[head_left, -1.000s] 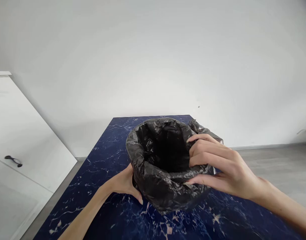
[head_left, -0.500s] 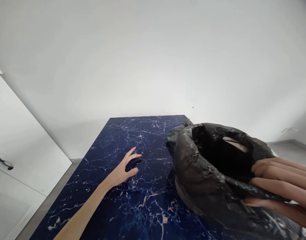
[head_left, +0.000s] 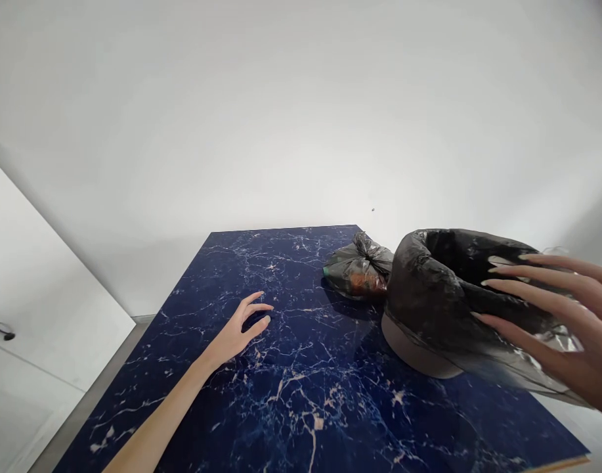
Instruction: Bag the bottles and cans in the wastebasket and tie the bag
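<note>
black plastic liner [head_left: 423, 289] is draped over a grey bin [head_left: 416, 348], which is seen at the right side of a blue marbled table [head_left: 291, 368]. the liner is overlapped by the right hand [head_left: 561, 295], its fingers spread wide; whether the liner is gripped cannot be told. the left hand [head_left: 239, 328] is held moderately wide over the table, thumb parted from fingers. a tied bag [head_left: 354, 272] is placed just beside the bin.
</note>
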Available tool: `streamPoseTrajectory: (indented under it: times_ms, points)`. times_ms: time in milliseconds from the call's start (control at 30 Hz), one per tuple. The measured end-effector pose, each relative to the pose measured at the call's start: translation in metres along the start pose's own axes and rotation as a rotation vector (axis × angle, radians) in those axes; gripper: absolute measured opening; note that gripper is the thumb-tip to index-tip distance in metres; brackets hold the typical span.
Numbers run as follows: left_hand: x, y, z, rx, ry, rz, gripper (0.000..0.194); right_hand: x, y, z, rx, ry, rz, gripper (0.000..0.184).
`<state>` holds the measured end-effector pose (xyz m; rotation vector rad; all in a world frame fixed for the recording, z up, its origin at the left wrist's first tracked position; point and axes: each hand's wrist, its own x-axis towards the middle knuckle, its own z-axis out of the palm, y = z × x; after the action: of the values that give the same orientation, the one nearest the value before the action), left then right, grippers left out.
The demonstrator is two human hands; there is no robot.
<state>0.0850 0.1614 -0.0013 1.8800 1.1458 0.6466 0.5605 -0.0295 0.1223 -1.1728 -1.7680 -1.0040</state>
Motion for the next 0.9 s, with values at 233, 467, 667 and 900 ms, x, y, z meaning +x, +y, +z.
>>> streamPoseTrajectory:
  times_ms: [233, 467, 667, 900]
  points:
    - [-0.005, 0.011, 0.012, 0.036, 0.089, -0.028, 0.065, -0.013, -0.120, 0.032, 0.397, -0.155, -0.135, 0.033]
    - [-0.006, 0.010, 0.021, 0.071, 0.171, -0.012, 0.046, -0.031, -0.161, 0.173, 0.718, -0.527, 0.169, 0.031]
    - [-0.006, 0.014, 0.019, 0.059, 0.223, -0.043, 0.039, -0.040, -0.172, 0.251, 0.783, -0.643, 0.297, 0.035]
    - [-0.004, 0.014, 0.018, 0.049, 0.160, -0.079, 0.037, -0.048, -0.172, 0.256, 0.815, -0.756, 0.322, 0.043]
